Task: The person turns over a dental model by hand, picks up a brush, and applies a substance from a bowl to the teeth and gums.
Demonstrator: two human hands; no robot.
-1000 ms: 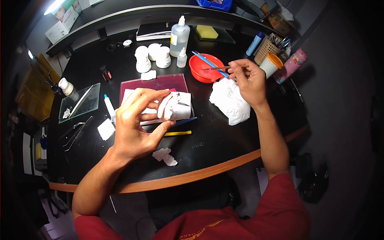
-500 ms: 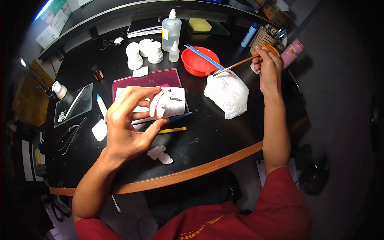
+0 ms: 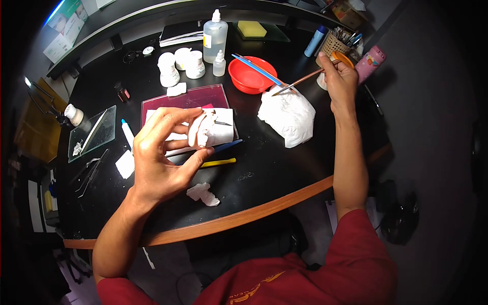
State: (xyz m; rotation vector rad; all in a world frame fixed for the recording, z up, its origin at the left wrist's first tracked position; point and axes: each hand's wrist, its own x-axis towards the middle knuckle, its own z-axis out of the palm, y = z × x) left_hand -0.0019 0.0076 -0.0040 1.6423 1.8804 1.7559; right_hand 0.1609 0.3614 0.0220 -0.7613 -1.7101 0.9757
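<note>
Okay, head camera view: holding a chunky pale piece [image 3: 201, 133] with a ragged white edge in the left hand [image 3: 158, 161], clamped between thumb on the near side and fingertips on the far side, up in front of a maroon slab [image 3: 216, 96]. Over on the right, gripping a brown-handled brush [image 3: 309, 76] in the right hand [image 3: 341, 84], fingers closed on the handle. Aiming its dark tip left and near, at a crumpled white wad [image 3: 287, 121]; can't tell if touching or just above. Got a red bowl [image 3: 246, 86] just beyond the wad, with blue-handled brushes [image 3: 258, 70] laid across the rim. Farther left, got white jars [image 3: 169, 77] near a big clear bottle [image 3: 215, 43]. Can also see a yellow tool [image 3: 221, 162] and a torn white scrap [image 3: 203, 194] on the black table [image 3: 272, 168], near the left hand, plus a glass plate [image 3: 105, 133] out left.
</note>
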